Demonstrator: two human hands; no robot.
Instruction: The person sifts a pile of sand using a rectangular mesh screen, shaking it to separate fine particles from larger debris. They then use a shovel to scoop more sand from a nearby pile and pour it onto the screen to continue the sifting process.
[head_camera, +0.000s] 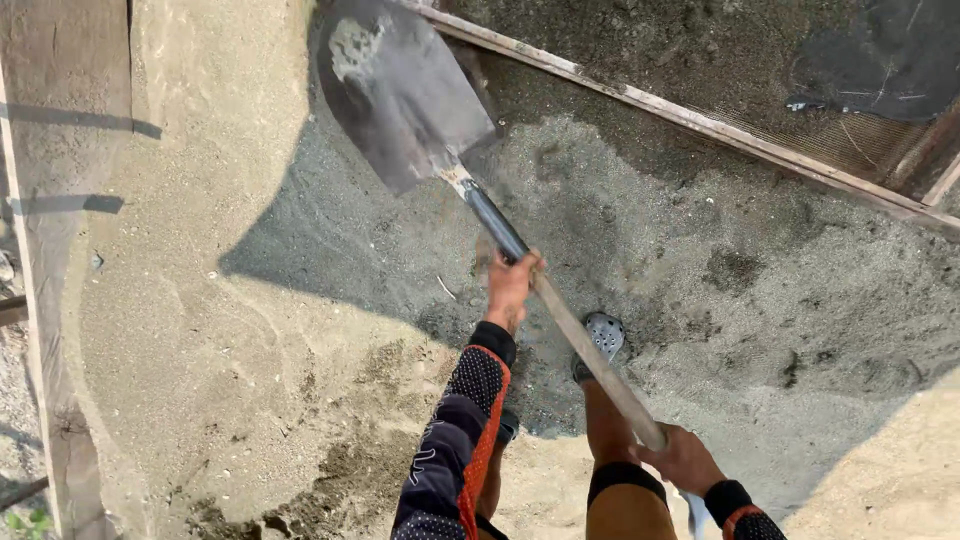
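A shovel with a dark metal blade (400, 90) and a long wooden handle (585, 350) slants from upper left to lower right above a heap of sand (260, 330). My left hand (510, 285) grips the handle near the metal neck. My right hand (682, 458) holds the handle's lower end. Both arms wear dark sleeves with orange trim. The blade is raised, with a little pale sand stuck near its tip.
My foot in a grey perforated clog (600, 340) stands in the shaded sand. A wood-framed mesh screen (760, 140) leans at the upper right. A wooden plank (40, 300) borders the sand on the left.
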